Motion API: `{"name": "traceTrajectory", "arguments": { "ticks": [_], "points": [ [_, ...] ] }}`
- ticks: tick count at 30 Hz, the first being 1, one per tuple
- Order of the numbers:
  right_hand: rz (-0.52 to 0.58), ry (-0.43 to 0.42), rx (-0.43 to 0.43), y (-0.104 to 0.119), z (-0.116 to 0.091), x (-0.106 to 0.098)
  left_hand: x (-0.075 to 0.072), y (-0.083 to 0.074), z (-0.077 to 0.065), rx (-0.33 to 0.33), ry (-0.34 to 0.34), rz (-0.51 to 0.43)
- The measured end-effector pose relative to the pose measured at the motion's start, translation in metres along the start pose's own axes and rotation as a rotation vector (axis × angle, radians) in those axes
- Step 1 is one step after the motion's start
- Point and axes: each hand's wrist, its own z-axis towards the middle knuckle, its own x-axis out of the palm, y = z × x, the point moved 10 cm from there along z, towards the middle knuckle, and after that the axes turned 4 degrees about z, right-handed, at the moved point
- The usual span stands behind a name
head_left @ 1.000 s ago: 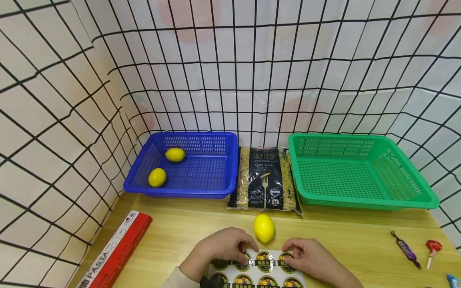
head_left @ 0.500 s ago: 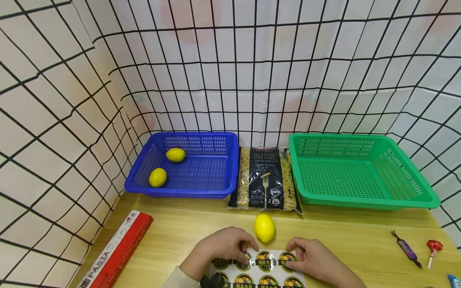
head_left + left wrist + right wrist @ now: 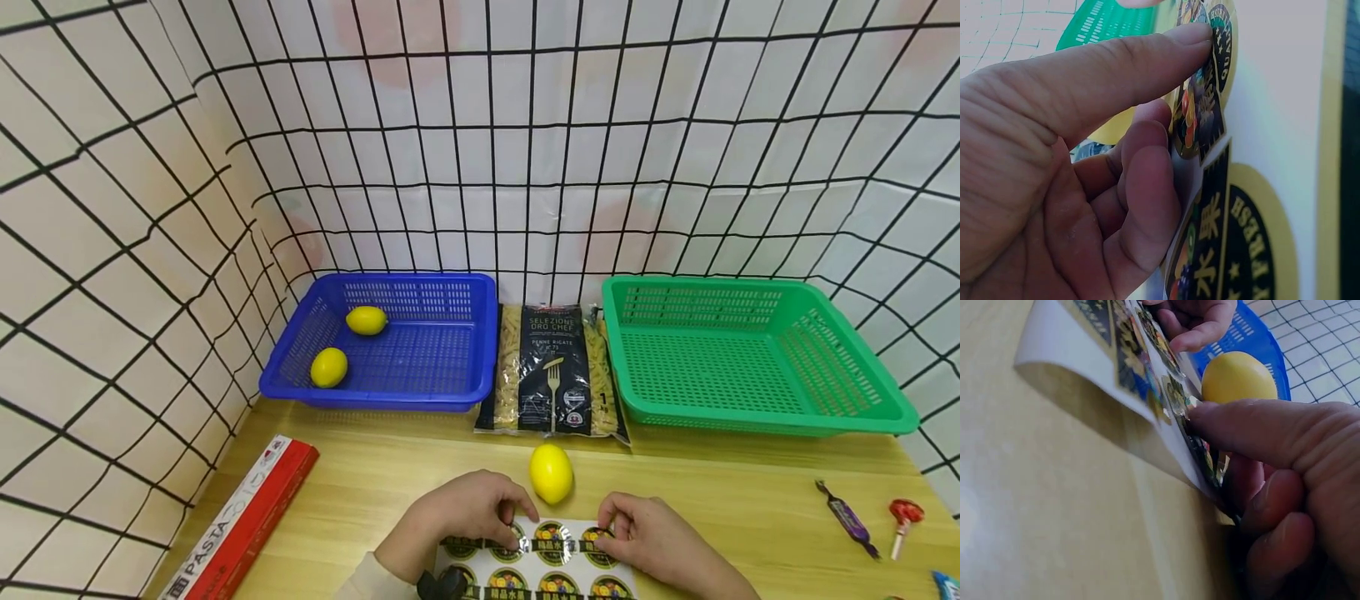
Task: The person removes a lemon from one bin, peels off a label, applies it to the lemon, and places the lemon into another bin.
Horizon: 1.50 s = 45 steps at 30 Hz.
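A white sheet of round fruit-label stickers (image 3: pixel 531 569) lies at the bottom middle of the head view. My left hand (image 3: pixel 474 510) pinches its upper edge, thumb on the printed face and the other fingers curled behind, as the left wrist view shows. On the sheet's upper right corner, my right hand (image 3: pixel 654 535) pinches with thumb and fingers. The right wrist view shows the sheet (image 3: pixel 1066 353) bowed, its near edge raised off the table. Just beyond the sheet, between both hands, a yellow lemon (image 3: pixel 551 473) sits on the table.
A blue basket (image 3: pixel 420 400) at back left holds two lemons (image 3: pixel 366 321). A penne bag (image 3: pixel 553 375) lies between it and a green basket (image 3: pixel 750 421). A red pasta box (image 3: pixel 255 517) lies left; a purple-wrapped candy (image 3: pixel 847 518) and red lollipop (image 3: pixel 905 512) lie right.
My right hand has shifted very slightly to the right along the sheet's edge. The left hand, the sheet and the lemon look the same.
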Motion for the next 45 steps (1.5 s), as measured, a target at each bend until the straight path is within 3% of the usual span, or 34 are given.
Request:
{"name": "traceTrajectory", "arguments": {
  "ticks": [6,10,17,24,26,31,34,38,45],
  "points": [
    [-0.024,-0.025,-0.034,0.002,-0.001,0.0,0.002,-0.001,0.001,0.006,0.006,0.007],
    [0.079,-0.004,-0.074,0.004,-0.003,-0.001,0.001,-0.002,0.001,0.015,0.003,0.031],
    [0.214,-0.124,-0.161,0.009,-0.007,-0.016,0.003,-0.007,0.0,0.022,0.021,0.052],
    [0.246,-0.06,-0.169,0.027,-0.003,-0.013,0.001,-0.013,-0.001,0.046,0.049,-0.03],
    [0.222,-0.056,-0.165,0.035,-0.001,-0.014,-0.005,-0.019,0.0,0.097,0.009,-0.067],
    [0.224,-0.02,-0.189,0.054,0.007,-0.014,-0.025,-0.04,-0.002,0.269,-0.194,-0.105],
    [0.212,-0.021,-0.218,0.065,0.012,-0.016,-0.035,-0.048,-0.006,0.33,-0.284,-0.118],
    [0.186,-0.035,-0.235,0.077,0.018,-0.02,-0.043,-0.046,-0.009,0.316,-0.351,-0.181],
    [0.165,-0.112,-0.236,0.089,0.031,-0.034,-0.049,-0.018,-0.008,0.159,-0.437,-0.428]
  ]
}}
